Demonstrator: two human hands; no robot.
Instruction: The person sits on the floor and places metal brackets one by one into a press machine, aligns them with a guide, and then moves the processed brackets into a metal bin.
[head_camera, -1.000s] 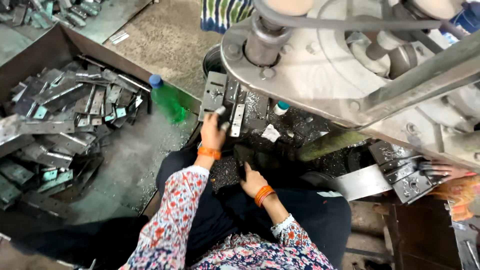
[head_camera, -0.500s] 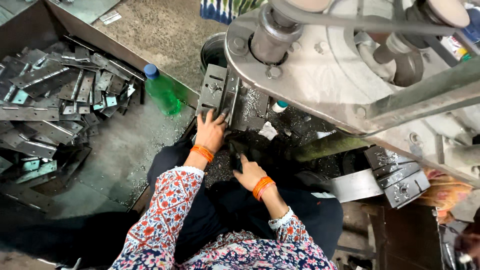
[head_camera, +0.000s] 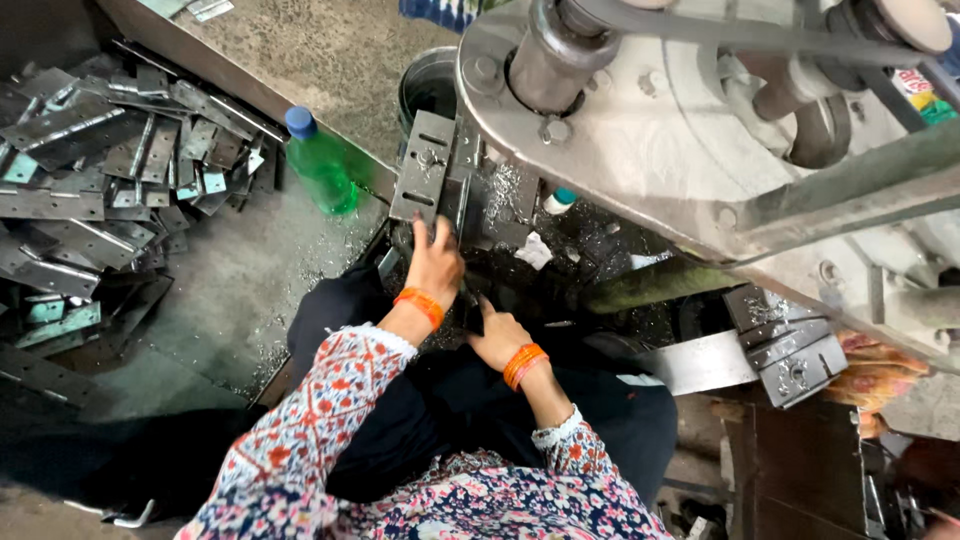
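L hand (head_camera: 437, 262) is laid on the dark bench (head_camera: 600, 262) just below a slotted metal plate (head_camera: 424, 168), fingers (head_camera: 425, 232) spread and touching its lower edge; no grip is seen. R hand (head_camera: 497, 335) is set just beside it, fingers curled narrow; whether anything is held can't be told. A green bottle (head_camera: 322, 165) is stood near, left of the plate.

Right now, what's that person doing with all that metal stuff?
A person in a flowery top sits at a big grey machine. Their left hand reaches up to a flat metal plate with slots under the machine, while the right hand rests lower down on the dark, greasy work area. Whether either hand grips anything is hard to tell. A heap of similar metal pieces lies to the left, beside a green bottle.
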